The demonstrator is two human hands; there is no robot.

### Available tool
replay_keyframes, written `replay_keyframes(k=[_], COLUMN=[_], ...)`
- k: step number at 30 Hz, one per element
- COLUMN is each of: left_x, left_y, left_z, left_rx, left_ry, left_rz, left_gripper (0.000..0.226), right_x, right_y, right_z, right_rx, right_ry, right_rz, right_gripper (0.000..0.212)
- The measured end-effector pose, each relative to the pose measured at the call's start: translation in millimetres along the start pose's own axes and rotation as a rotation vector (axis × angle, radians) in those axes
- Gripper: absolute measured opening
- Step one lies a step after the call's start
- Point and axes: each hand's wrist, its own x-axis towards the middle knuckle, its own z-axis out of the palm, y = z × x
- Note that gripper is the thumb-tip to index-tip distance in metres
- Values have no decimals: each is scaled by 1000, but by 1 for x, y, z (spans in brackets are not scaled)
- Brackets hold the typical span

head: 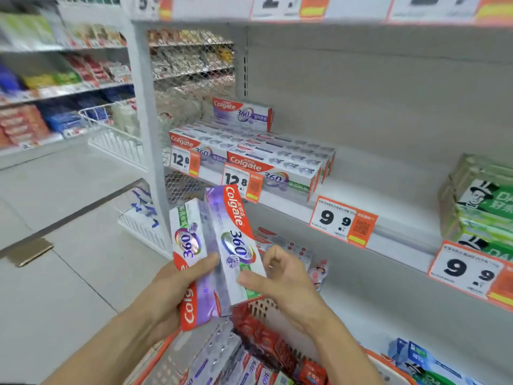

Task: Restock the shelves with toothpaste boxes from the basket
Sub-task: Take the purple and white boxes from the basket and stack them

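- The shelf [394, 218] runs from 9 o'clock to 3 o'clock across the upper frame. Much of its white board lies bare, likely why boxes are being brought up to it.
- The basket [163, 354], orange-rimmed, sits at 6 o'clock just under the hands. It is packed with more Colgate boxes and red cartons, close enough to reach without stepping away.
- The stocked Colgate 360 boxes [277, 165] are stacked in rows at 12 o'clock, long sides forward and logos facing out so a shopper can read them. One box [243, 113] lies on top at the back.
- Green Darlie boxes [477, 207] are piled at 3 o'clock, well apart from the Colgate rows; brands look kept separate.
- Price tags [342, 220] hang on the shelf lip, each under its product slot.
- The purple Colgate 360 box [236, 232] stands near upright at centre, above the basket and below the shelf lip. A second, green-marked Colgate 360 box [187, 234] stands just beside it at its 9 o'clock.
- The left hand [177, 284] grips both boxes from below, thumb laid across their fronts, probably to carry two at once.
- The right hand [280, 276] has its fingers loosely curled at the purple box's right edge, the thumb touching its face. I judge it is about to take that box, but it grips nothing yet.
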Motion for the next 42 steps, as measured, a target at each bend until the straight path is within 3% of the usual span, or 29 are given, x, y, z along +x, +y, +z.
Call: replay_keyframes(k=[3, 7, 11, 16, 19, 22, 27, 32, 42], left_x=[-6, 3, 28, 60, 78, 93, 96, 101, 99], left_y=[40, 74, 79, 78, 81, 78, 81, 90, 95], left_z=[13, 34, 58, 64, 58, 51, 48, 44, 43], left_rx=[67, 194, 302, 455, 524, 549, 541, 492, 448], left_ry=[-28, -45, 32, -10, -25, 11, 46, 46, 35], left_rz=[104, 213, 253, 280, 298, 239, 204, 257, 325], left_gripper=[39, 45, 47, 19, 25, 50, 49, 45, 35], right_x=[4, 13, 32, 75, 110, 146, 173, 169, 171], right_y=[-34, -88, -138, -193, -217, -223, -211, -201, -197], right_z=[18, 26, 6, -51, -88, -119, -152, -163, -146], right_rx=[-28, -208, -265, -559, -632, -606, -572, -546, -598], right_ry=[52, 254, 404, 639, 728, 734, 723, 595, 381], right_rz=[-75, -196, -305, -493, -526, -484, -352, -268, -296], right_gripper=[46, 56, 39, 35, 42, 41, 36, 36, 36])
